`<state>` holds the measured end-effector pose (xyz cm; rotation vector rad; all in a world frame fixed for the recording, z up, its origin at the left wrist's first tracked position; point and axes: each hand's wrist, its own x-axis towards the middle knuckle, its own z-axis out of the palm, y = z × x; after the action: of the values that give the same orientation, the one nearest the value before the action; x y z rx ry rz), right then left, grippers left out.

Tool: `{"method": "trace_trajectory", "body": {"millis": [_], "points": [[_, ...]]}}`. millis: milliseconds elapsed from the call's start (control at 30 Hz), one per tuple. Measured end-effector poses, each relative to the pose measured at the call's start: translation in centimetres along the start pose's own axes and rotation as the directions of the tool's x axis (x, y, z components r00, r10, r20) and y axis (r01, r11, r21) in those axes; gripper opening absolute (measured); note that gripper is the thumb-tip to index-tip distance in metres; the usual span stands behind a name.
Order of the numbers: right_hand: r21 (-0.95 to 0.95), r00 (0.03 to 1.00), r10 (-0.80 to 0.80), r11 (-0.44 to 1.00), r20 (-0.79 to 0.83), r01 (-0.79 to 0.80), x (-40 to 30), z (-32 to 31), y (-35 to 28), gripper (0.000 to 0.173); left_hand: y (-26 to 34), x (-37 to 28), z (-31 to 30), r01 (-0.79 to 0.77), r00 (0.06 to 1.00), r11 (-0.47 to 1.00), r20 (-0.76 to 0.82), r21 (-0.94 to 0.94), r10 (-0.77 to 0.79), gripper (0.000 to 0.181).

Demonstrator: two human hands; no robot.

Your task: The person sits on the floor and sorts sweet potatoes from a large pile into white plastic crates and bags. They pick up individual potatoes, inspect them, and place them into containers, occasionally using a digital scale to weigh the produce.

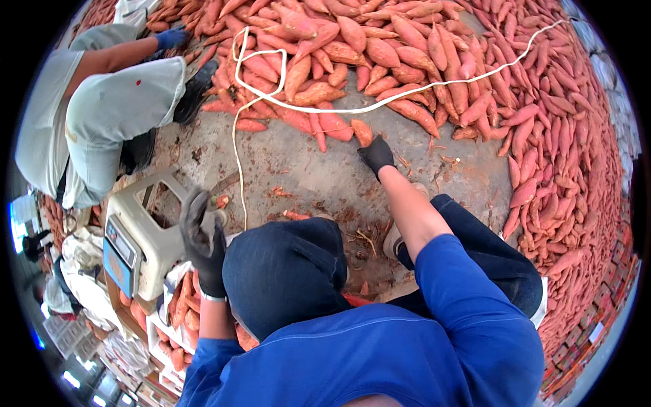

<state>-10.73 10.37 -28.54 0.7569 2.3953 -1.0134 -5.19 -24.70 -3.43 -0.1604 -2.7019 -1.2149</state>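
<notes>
My right hand, in a black glove, reaches forward over the concrete floor. Its fingers are closed at the near end of a short orange-red sweet potato, by the front edge of a large heap of sweet potatoes. The glove hides part of the grip. My left hand, in a grey and black glove, is raised beside my left knee with its fingers apart and nothing in it. Just left of it stands a beige digital scale with a display panel.
A white cable loops across the heap and runs down toward my knee. At the left a person crouches, a blue-gloved hand at the heap. White crates of sweet potatoes stand at lower left. Root scraps litter the floor.
</notes>
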Motion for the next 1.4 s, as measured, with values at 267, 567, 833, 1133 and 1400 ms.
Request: {"method": "trace_trajectory", "body": {"millis": [267,567,833,1133,1400], "points": [[0.235,0.955,-0.122,0.97,0.271,0.057,-5.6,-5.2,-1.8,0.047,0.9,8.0,12.6,-0.456,0.698,0.889,0.6,-0.049,0.391,0.048],[0.527,0.783,-0.596,0.614,-0.179,0.588,-11.7,-7.4,-8.8,0.028,-0.7,5.0,18.8,-0.197,0.738,0.962,0.618,-0.187,0.271,0.055],[0.768,0.944,-0.291,0.564,-0.159,0.303,-8.6,-10.2,-4.0,0.037,0.8,2.2,20.5,0.672,0.588,0.588,0.807,-0.45,-0.053,0.056],[0.27,0.663,0.276,0.956,-0.696,-0.114,5.6,-23.2,9.8,0.074,-2.3,1.7,21.7,0.712,0.568,0.477,0.822,-0.516,0.042,0.071],[0.5,0.739,0.099,0.795,-0.666,0.344,-1.1,-16.4,6.2,0.03,-0.5,1.5,21.8,0.745,0.661,0.099,0.75,-0.659,0.025,0.072]]}}
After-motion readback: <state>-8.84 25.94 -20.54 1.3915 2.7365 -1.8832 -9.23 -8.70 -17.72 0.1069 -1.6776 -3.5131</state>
